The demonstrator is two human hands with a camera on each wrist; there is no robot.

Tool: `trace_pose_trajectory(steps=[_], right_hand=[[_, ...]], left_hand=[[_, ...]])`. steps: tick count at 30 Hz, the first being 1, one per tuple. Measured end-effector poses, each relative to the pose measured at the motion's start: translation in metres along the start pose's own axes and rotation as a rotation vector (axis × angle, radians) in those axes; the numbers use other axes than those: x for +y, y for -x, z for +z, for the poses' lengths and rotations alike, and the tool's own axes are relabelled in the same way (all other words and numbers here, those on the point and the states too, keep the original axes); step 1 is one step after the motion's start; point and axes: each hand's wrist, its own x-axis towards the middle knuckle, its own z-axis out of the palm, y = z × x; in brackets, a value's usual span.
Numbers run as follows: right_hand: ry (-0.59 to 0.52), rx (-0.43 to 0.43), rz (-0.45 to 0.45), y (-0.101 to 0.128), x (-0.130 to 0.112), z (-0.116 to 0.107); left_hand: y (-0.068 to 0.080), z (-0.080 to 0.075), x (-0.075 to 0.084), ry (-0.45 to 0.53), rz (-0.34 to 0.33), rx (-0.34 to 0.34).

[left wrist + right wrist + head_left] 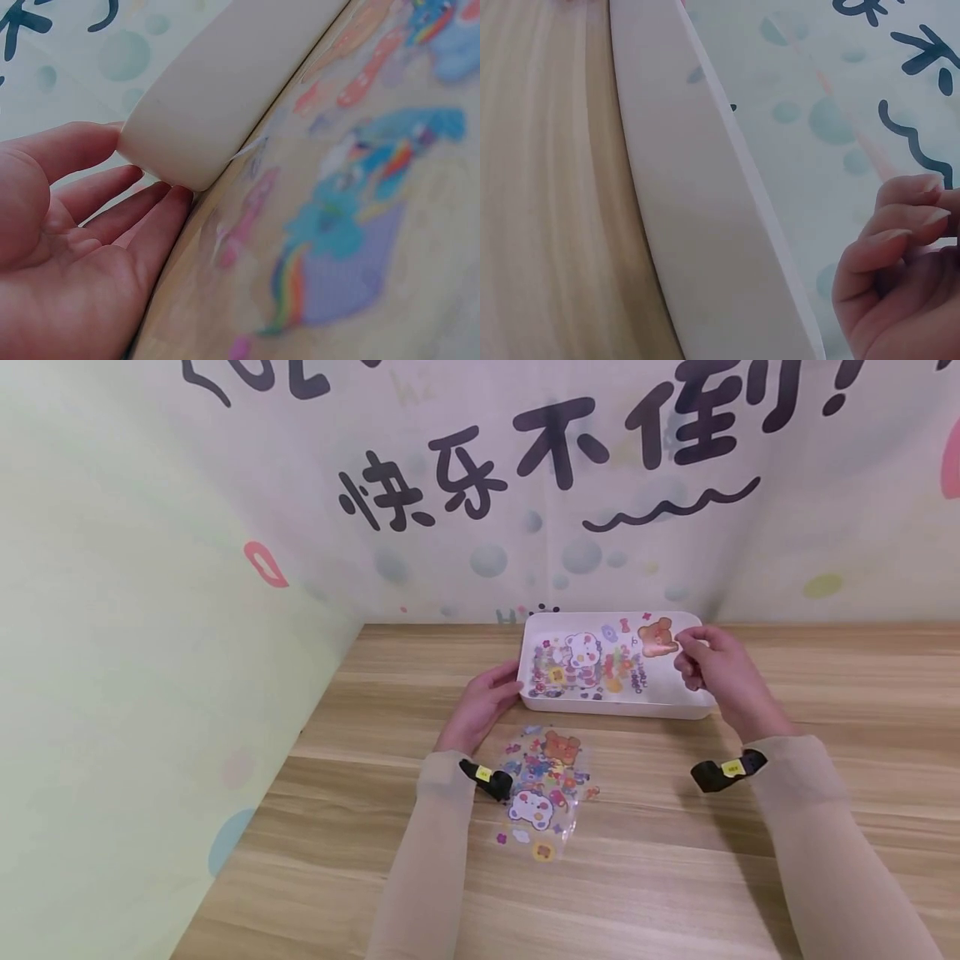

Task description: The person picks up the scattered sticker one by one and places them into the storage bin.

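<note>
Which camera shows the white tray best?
The head view: it shows nearly the whole white tray from above, including the stickers inside. The left wrist view shows only an outer side and corner, touched by the left hand; the right wrist view shows just a long outer wall and part of its rim.

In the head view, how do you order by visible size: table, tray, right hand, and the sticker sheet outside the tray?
Table
Tray
Sticker sheet, though its clear edges are faint
Right hand
</note>
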Motion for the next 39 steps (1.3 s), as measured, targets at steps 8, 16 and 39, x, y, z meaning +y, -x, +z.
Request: trace_pose_trajectory(steps=[8,16,39], right_hand=[[0.009,0.002,0.005,-0.003,0.005,0.003],[0.076,0.005,0.023,-0.005,0.009,0.004],[0.137,-0.071,0.018,-0.008,0.016,0.006]], left_hand=[[0.000,0.000,0.000,-0.001,0.000,-0.004],[0.001,0.000,0.000,-0.002,0.005,-0.001],[0.000,0.000,0.001,-0.009,-0.008,0.006]])
